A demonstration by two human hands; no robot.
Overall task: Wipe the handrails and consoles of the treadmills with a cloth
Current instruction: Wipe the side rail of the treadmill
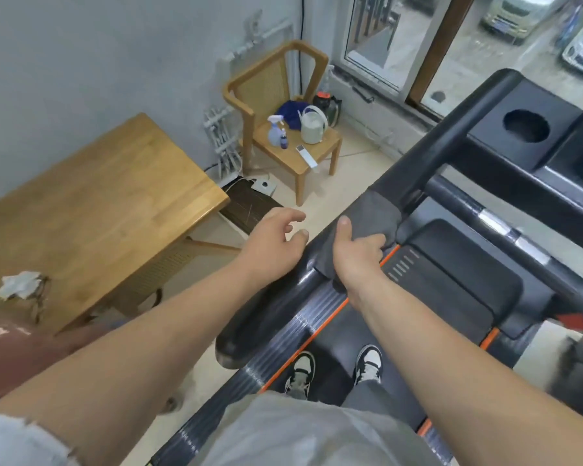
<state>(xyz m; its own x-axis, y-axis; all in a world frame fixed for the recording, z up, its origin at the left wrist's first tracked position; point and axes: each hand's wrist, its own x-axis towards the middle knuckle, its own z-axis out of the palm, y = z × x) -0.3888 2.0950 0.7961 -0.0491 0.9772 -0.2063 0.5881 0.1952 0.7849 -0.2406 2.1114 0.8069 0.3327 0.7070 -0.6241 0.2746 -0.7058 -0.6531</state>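
Two hands up: left hand (pixel 273 240) loose and open, holding nothing, just beside the rail (pixel 448 132). Right hand (pixel 354 253) clamps the cloth (pixel 374 213) round that rail. Cloth looks soft and light; wrap it, squeeze mid-fold. Console (pixel 492 105) branding? Too blurry, maybe none.

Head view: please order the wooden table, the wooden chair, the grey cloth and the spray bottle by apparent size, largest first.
1. wooden table
2. wooden chair
3. grey cloth, close to the camera and partly covered by the right hand, so this place is unsure
4. spray bottle
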